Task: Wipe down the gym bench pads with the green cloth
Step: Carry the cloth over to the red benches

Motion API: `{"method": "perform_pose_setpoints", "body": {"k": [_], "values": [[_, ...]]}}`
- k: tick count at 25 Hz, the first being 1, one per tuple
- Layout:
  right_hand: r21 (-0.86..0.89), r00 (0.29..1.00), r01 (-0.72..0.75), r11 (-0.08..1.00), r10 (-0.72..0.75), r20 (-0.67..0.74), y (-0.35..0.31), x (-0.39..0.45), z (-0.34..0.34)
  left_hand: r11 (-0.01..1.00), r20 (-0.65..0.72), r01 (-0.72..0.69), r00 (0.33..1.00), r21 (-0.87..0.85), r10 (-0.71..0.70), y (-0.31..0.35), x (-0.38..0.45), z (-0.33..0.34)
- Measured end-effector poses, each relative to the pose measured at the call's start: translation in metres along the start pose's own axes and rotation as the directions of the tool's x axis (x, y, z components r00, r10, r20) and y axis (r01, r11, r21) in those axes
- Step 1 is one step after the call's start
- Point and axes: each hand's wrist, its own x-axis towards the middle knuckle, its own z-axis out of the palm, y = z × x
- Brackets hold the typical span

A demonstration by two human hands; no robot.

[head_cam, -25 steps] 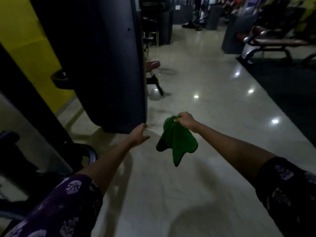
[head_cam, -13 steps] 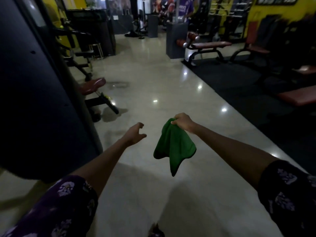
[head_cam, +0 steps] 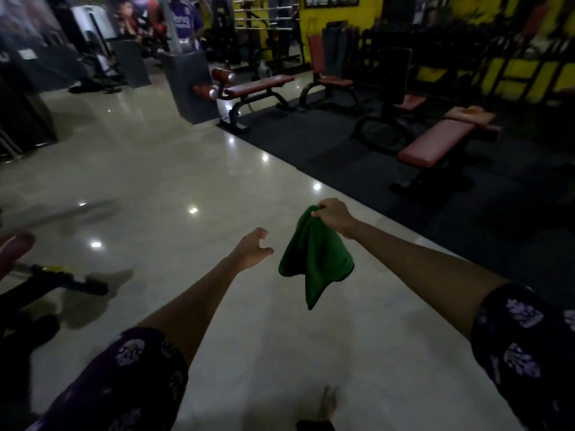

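The green cloth (head_cam: 315,256) hangs in folds from my right hand (head_cam: 334,216), which pinches its top corner above the shiny floor. Just left of the cloth, my left hand (head_cam: 253,248) is stretched forward with loosely curved fingers and holds nothing. A flat bench with a pink-red pad (head_cam: 434,144) stands on the dark mat at the right. Farther back is a second red-padded bench (head_cam: 259,85), and behind it a seat with an upright red back pad (head_cam: 317,52).
The pale tiled floor (head_cam: 155,169) stretches ahead; a dark rubber mat (head_cam: 311,144) covers the right side. A grey pillar (head_cam: 183,85) stands mid-back. At the left edge are a machine's black frame (head_cam: 62,283) and a reddish pad (head_cam: 14,248). A bare foot (head_cam: 328,405) shows at the bottom.
The view has swung right: the big dark machine panel has left the frame and the benches on the mat have come into sight. Both hands keep their pose, the cloth still hanging.
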Motion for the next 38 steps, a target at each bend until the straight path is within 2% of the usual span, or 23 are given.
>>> {"method": "perform_pose_setpoints", "body": {"k": [8, 18, 22, 31, 38], "values": [[0.058, 0.975, -0.14, 0.989, 0.147, -0.165, 0.053, 0.198, -0.094, 0.991, 0.145, -0.135, 0.981, 0.009, 0.132, 0.073, 0.244, 0.012], [0.073, 0.935, -0.175, 0.982, 0.189, -0.3, 0.085, 0.462, -0.195, 0.971, 0.075, -0.234, 0.968, -0.054, 0.238, 0.157, 0.533, -0.013], [0.097, 0.911, -0.197, 0.976, 0.218, -0.35, 0.088, 0.579, -0.235, 0.959, 0.125, -0.281, 0.951, -0.046, 0.285, 0.19, 0.665, -0.033], [0.149, 0.894, -0.195, 0.97, 0.238, -0.379, 0.099, 0.822, -0.314, 0.944, 0.242, -0.331, 0.915, -0.014, 0.324, 0.251, 0.92, -0.049], [0.144, 0.905, -0.2, 0.969, 0.239, -0.352, 0.131, 1.025, -0.383, 0.944, 0.224, -0.327, 0.918, -0.036, 0.327, 0.302, 1.123, -0.047]]}}
